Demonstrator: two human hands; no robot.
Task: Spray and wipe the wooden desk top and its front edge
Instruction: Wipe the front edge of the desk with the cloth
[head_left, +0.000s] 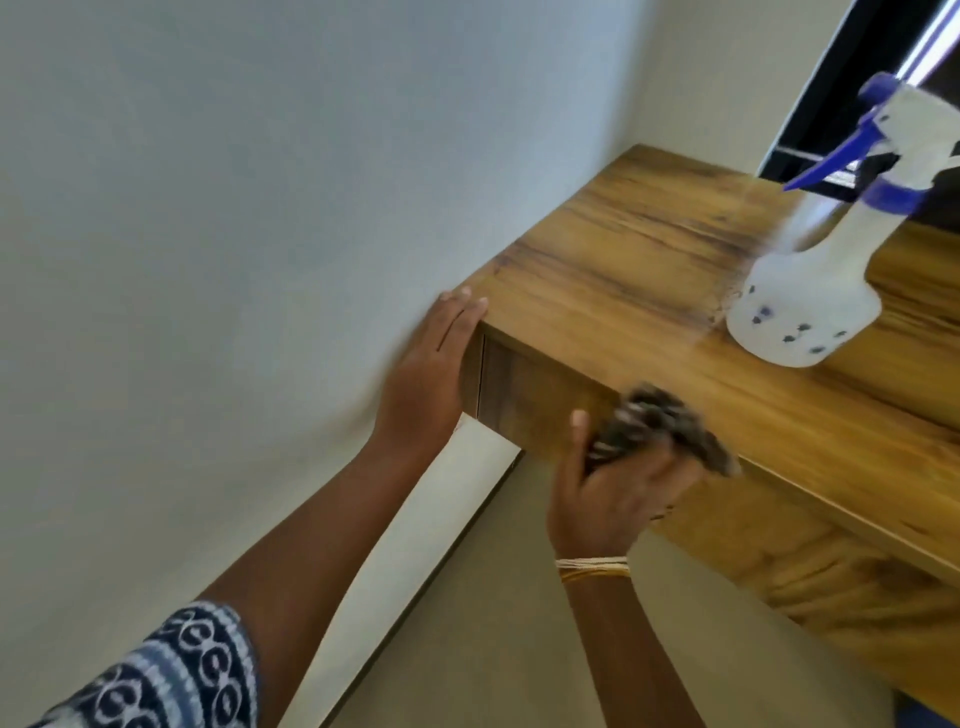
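Note:
The wooden desk top (639, 270) runs from the wall corner toward the lower right, and its front edge (540, 400) faces me. My right hand (613, 493) is closed on a dark crumpled cloth (660, 421) pressed against the front edge just below the top's lip. My left hand (431, 374) lies flat with fingers together against the desk's left end, at the corner by the wall. A white spray bottle (810, 291) with a blue trigger stands on the desk top to the right, untouched by either hand.
A pale wall (260, 208) runs along the desk's left end. A dark window frame (852, 93) sits behind the bottle at the upper right. Beige floor (493, 623) lies below the desk, with a white skirting strip along the wall.

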